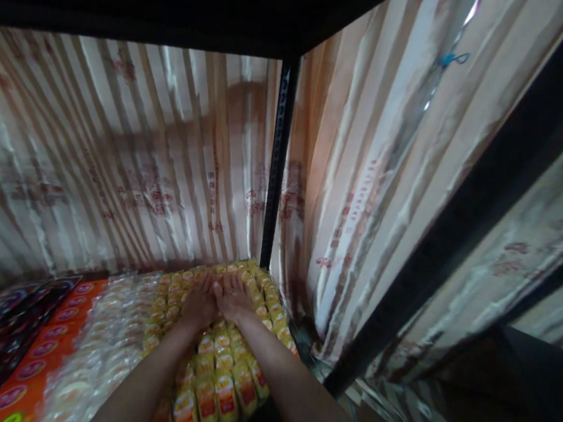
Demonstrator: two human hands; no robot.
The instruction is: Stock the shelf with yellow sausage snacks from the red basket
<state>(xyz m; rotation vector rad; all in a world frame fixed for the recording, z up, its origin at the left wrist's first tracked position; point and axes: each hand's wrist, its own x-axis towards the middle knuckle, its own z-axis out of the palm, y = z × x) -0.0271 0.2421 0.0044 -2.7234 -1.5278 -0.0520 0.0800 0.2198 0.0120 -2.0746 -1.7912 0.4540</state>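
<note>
Both my arms reach forward over rows of small yellow packaged snacks point(223, 361) with red and white labels, standing packed side by side. My left hand point(199, 305) lies flat on the packs towards the back, fingers stretched out. Beside it my right hand point(233, 296) also rests on the packs with its fingers extended, the two hands touching near the thumbs. Neither hand grips a pack. The packs beneath my palms are hidden.
To the left stand rows of clear-wrapped pale snacks point(107, 330), then an orange printed sheet point(41, 364) and dark packages point(16, 339). Black metal posts point(279, 164) frame the shelf corner. Pleated printed sheeting point(155, 157) hangs behind and at the right.
</note>
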